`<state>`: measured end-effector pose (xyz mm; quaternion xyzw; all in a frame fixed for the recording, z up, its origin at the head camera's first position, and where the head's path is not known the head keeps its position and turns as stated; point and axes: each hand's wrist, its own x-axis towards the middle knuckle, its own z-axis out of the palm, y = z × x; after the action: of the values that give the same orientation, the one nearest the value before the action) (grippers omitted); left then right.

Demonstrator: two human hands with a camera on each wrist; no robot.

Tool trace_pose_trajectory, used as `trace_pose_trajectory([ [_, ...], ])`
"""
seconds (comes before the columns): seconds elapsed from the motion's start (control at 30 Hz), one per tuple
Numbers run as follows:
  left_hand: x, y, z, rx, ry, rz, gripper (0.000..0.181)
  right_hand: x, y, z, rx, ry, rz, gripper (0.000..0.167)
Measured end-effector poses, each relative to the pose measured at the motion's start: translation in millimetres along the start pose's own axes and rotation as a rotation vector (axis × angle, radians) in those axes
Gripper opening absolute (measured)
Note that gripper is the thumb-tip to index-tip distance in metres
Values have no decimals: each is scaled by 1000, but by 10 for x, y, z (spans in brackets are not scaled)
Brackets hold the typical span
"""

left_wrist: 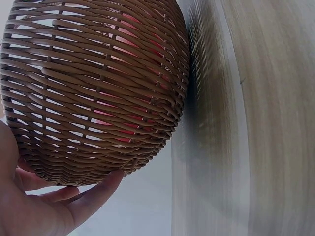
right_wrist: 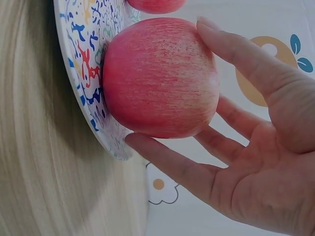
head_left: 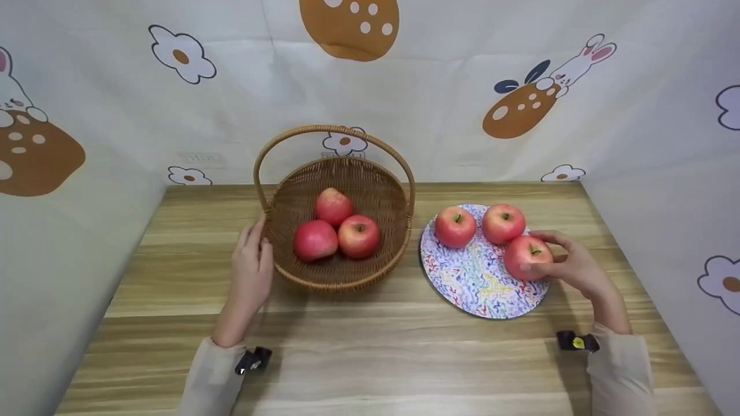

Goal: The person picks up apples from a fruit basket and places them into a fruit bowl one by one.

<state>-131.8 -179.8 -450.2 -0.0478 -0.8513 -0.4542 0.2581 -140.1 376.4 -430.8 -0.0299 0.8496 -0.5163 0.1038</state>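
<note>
On the left stands a brown wicker basket point(head_left: 339, 285) with a tall arched handle, holding red apples point(head_left: 315, 240). My left hand point(head_left: 252, 263) rests against its left side, with fairly straight fingers point(left_wrist: 98, 196) touching the weave in the left wrist view. At the right, a round plate point(head_left: 474, 283) with colourful squiggles carries three red apples. My right hand point(head_left: 569, 263) holds the nearest apple point(head_left: 525, 258) between thumb and fingers at the plate's right edge. In the right wrist view this apple point(right_wrist: 160, 78) still touches the plate, the fingers spread around it.
Two other apples, one at the back left point(head_left: 455, 227) and one at the back middle point(head_left: 503, 224), sit close to the held one. Behind the wooden table point(head_left: 370, 358) hangs a pale printed cloth point(head_left: 243, 104), which also borders both sides.
</note>
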Motion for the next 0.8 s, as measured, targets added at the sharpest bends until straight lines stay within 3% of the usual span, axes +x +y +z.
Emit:
trace_pose_trajectory([
  [0.23, -3, -11, 3, -7, 0, -2, 49, -1, 3, -4, 0, 8, -6, 74],
  [0.53, -5, -7, 3, -4, -15, -16, 50, 9, -57, 39, -107, 46, 8, 75],
  [0.8, -2, -4, 0, -7, -11, -12, 51, -8, -137, 58, -120, 72, -7, 74],
])
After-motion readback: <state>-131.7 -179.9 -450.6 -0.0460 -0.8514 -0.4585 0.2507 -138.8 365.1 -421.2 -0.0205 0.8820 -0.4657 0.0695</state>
